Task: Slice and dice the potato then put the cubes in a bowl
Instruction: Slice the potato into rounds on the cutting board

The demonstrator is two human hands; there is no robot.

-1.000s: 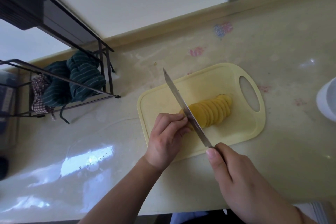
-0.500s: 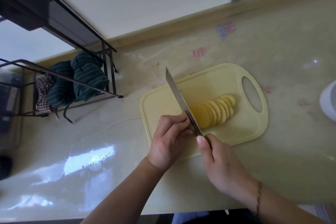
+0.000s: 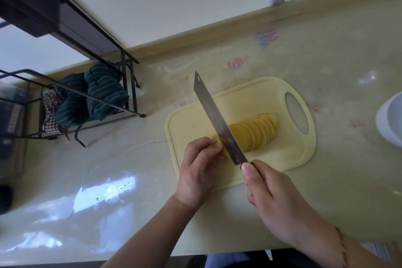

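Left hand [image 3: 199, 172] curled on potato end [image 3: 217, 138] on board [image 3: 189, 122]. Knife [image 3: 219, 124] across potato, handle in right hand [image 3: 274, 202] grip. Slices [image 3: 254, 132] fanned right. Bowl [image 3: 389, 119] far right on bench [image 3: 130, 159].

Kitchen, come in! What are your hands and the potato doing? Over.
Left hand grips potato end. Right hand grips knife, blade at the slices on cutting board. Bowl waits right. Nothing blocking.

Pale yellow board [image 3: 195, 119], green striped cloth [image 3: 102, 91].
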